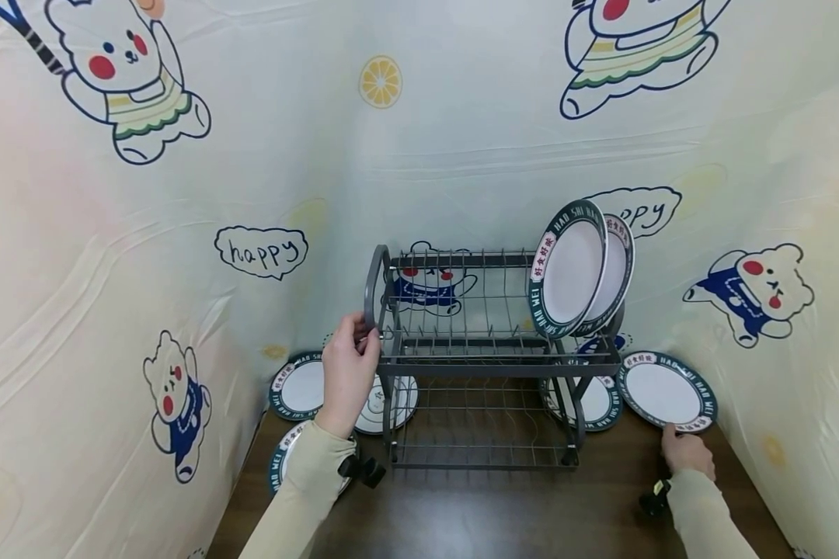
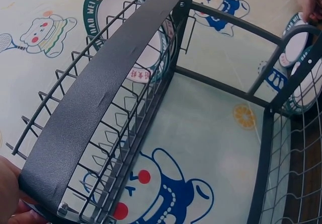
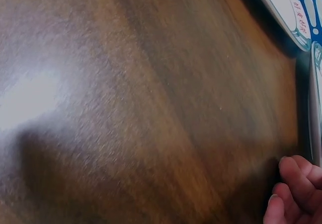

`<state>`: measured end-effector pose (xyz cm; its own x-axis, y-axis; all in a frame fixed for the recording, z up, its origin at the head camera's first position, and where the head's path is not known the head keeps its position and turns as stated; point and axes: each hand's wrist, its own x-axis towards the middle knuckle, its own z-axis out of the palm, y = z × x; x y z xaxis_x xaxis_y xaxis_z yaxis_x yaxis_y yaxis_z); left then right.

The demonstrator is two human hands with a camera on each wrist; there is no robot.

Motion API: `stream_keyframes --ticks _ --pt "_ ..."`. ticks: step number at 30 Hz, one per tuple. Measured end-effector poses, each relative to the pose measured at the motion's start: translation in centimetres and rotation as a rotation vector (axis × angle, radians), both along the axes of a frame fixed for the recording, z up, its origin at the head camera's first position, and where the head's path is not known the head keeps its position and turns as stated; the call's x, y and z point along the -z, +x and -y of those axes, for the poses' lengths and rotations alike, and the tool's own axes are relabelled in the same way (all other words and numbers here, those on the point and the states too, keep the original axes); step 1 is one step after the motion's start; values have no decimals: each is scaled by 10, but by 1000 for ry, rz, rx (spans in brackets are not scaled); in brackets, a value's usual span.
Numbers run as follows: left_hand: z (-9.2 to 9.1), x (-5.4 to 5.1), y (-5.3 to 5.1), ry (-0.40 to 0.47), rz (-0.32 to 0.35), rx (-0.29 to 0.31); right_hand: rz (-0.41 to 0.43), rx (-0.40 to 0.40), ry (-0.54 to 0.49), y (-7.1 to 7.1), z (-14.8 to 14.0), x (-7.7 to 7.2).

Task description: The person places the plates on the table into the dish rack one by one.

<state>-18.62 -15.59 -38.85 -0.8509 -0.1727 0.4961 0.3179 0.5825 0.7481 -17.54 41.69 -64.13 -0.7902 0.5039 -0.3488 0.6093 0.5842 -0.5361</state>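
Note:
A two-tier dark metal dish rack stands on the table; my left hand grips its left side frame. Two plates with green lettered rims stand on edge at the right end of the upper tier, the front plate overlapping the rear plate. At the far right, a matching plate lies face up. My right hand pinches its near rim; in the right wrist view, the curled fingers are by the plate's edge, and the thumb is hidden.
Another plate lies behind the rack's right leg. Left of the rack are a plate, a plate partly hidden by my sleeve, and an upside-down plate. A printed cloth hangs behind the brown table.

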Motion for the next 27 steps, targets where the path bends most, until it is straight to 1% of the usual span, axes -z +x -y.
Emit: stream_keyframes --ticks 8,13,17,20,24,27 --pt "-1 0 0 0 -4 3 25 11 -44 -2 -3 4" --pt "-1 0 0 0 -2 3 30 18 -69 1 -3 0" --pt "-1 0 0 -6 -9 -1 34 44 -84 3 3 -7" --pt "0 0 -1 -10 -11 -4 34 77 -109 1 5 -9" --pt "-1 0 0 -7 -5 -6 8 120 -131 -1 2 -5" --pt "-1 -1 0 -4 -2 -6 -18 163 -165 0 0 -4"
